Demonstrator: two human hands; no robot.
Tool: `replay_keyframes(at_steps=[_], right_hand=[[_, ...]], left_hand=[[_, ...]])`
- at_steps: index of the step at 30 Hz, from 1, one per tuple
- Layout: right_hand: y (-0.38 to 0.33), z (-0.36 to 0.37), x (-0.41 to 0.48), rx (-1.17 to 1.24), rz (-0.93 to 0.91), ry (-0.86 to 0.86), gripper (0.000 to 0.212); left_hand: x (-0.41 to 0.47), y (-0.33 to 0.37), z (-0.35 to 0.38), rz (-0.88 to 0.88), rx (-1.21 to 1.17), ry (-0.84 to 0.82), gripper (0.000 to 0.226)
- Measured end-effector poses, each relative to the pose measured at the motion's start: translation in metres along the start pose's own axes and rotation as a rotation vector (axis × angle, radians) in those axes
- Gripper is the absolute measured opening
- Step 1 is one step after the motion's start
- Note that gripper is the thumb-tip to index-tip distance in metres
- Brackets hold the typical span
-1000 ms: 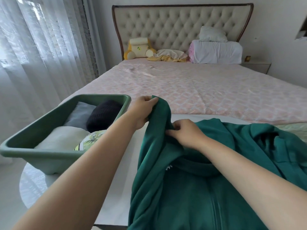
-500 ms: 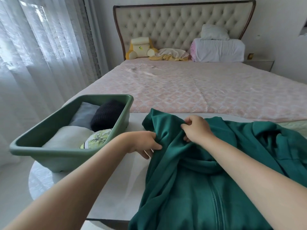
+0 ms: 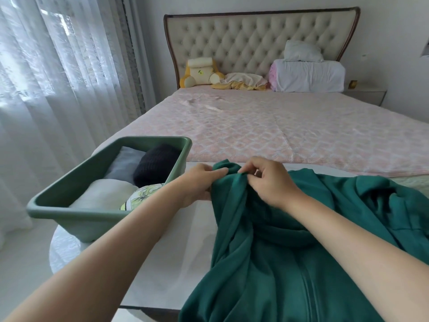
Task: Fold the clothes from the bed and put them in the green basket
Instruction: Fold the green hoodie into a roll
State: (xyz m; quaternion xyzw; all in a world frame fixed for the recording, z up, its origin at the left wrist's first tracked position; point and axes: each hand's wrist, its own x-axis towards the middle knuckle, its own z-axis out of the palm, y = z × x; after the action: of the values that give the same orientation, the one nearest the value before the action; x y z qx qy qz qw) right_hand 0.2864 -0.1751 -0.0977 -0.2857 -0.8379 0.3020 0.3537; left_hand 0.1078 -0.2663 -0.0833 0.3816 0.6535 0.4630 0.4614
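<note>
Head view: white round table (image 3: 167,263) before a pink-quilted bed (image 3: 278,126), green plastic basket (image 3: 76,216) at left. Dark green zip-up garment (image 3: 278,270) runs bottom-to-centre; left hand (image 3: 197,183) and right hand (image 3: 271,182) pinch its top edge.

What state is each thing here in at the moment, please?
green garment: unfolded, bunched on the table.
left hand: grips the garment's top edge.
right hand: pinches the same edge.
green basket: on the table, partly filled with folded clothes.
crumpled cloth: unfolded, by the headboard.
</note>
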Motion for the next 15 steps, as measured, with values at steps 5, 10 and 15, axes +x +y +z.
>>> replay_keyframes(at_steps=[5, 10, 15], right_hand=[[0.013, -0.011, 0.005, 0.041, 0.182, 0.182, 0.014], [0.019, -0.022, 0.009, 0.189, 0.41, 0.133, 0.012], [0.006, -0.024, 0.01, 0.462, 0.583, -0.073, 0.031]], left_hand=[[-0.013, -0.006, 0.004, -0.157, 0.395, -0.489, 0.033], [-0.006, 0.009, 0.004, 0.01, 0.41, -0.056, 0.017], [0.004, 0.027, -0.01, 0.41, 0.872, 0.464, 0.027]])
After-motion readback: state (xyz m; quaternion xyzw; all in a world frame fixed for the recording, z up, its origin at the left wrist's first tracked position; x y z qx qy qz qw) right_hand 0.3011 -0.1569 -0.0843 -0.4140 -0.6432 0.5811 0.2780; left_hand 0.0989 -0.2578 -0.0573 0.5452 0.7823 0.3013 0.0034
